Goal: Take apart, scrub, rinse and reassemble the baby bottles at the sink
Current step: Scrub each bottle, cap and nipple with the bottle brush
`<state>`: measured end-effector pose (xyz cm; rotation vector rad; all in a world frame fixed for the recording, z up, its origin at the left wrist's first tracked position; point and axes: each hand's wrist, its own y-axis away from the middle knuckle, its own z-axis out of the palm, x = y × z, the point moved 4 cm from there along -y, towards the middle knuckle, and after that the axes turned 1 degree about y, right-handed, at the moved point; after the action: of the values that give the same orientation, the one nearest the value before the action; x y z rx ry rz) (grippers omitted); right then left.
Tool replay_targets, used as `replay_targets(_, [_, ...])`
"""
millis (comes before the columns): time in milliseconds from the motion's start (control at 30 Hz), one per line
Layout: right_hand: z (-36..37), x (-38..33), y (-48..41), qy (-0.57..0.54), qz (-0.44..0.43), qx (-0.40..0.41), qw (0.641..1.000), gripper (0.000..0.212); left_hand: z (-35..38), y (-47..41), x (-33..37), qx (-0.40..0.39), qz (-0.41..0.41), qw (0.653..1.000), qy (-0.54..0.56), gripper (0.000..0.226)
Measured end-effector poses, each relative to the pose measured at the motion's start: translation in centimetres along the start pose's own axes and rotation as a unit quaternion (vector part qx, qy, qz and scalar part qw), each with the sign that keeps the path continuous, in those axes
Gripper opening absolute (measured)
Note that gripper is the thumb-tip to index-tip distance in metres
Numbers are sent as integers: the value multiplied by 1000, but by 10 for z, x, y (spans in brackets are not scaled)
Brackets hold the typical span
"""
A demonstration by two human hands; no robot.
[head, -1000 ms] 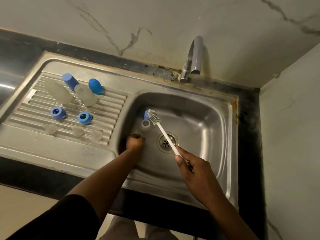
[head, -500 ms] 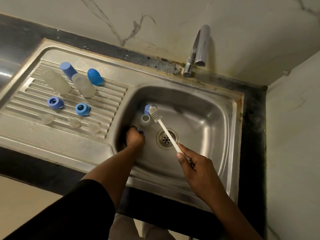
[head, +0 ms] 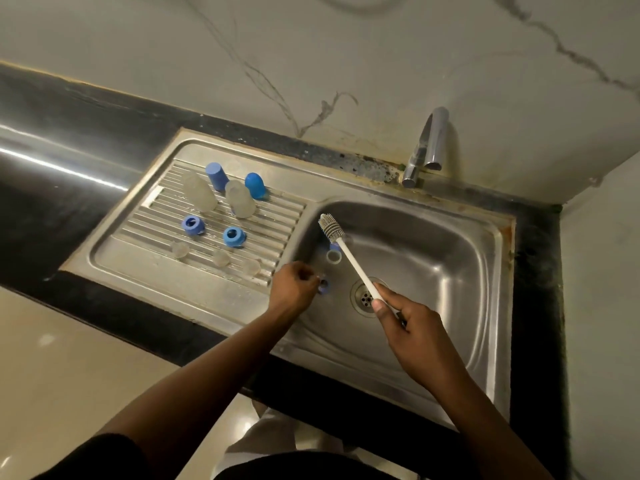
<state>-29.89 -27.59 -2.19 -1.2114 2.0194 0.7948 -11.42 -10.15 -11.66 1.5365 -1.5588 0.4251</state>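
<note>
Basin [head: 498, 306], left wall, one step in hand. Left hand [head: 296, 287]: fingers curled, tips at a blue collar [head: 323, 287] low against that wall; whether they truly pinch it cannot be told. Right hand [head: 412, 329]: clenched round the white handle of the brush [head: 349, 258], with the bristle head up near the basin's back-left corner and the handle crossing above the drain [head: 365, 296]. Also in the basin, under the handle: a clear part [head: 334, 257] with a round opening, likely a third bottle, and a blue piece [head: 334, 245] just behind it. Drainboard [head: 138, 261], well apart from your hands: two bottles [head: 199, 194], two caps [head: 255, 184], two collars [head: 233, 236], three teats [head: 221, 258]. All of these lie separate. Tap [head: 429, 143]: no water seen running. Step, as it appears: scrubbing the collar. Take a firm pinch on its outer rim and turn the opening towards the bristles. Bring the head down to it and work the threads all round. Keep it low over the basin, since wet plastic will likely slip.
</note>
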Motion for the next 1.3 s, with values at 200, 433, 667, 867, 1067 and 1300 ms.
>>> replay_targets(200, [10, -20, -5, -15, -26, 1, 1000, 33, -60, 8, -12, 35, 14, 998, 41, 5])
replay_targets(433, [28, -29, -13, -15, -32, 2, 999, 33, -102, -1, -48, 97, -59, 986, 125, 26])
replay_targets(667, [37, -41, -14, 6, -34, -14, 999, 40, -106, -18, -58, 86, -71, 979, 170, 30])
replay_targets(867, [36, -45, -8, 11, -30, -20, 999, 37, -106, -26, -54, 80, -59, 978, 183, 11])
replay_targets(1067, [33, -43, -5, 22, -24, -8, 999, 33, -116, -32, -3, 11, -34, 920, 390, 25])
replay_targets(1300, [29, -56, -4, 34, -45, -16, 998, 34, -125, -28, 48, -101, -46, 864, 491, 36])
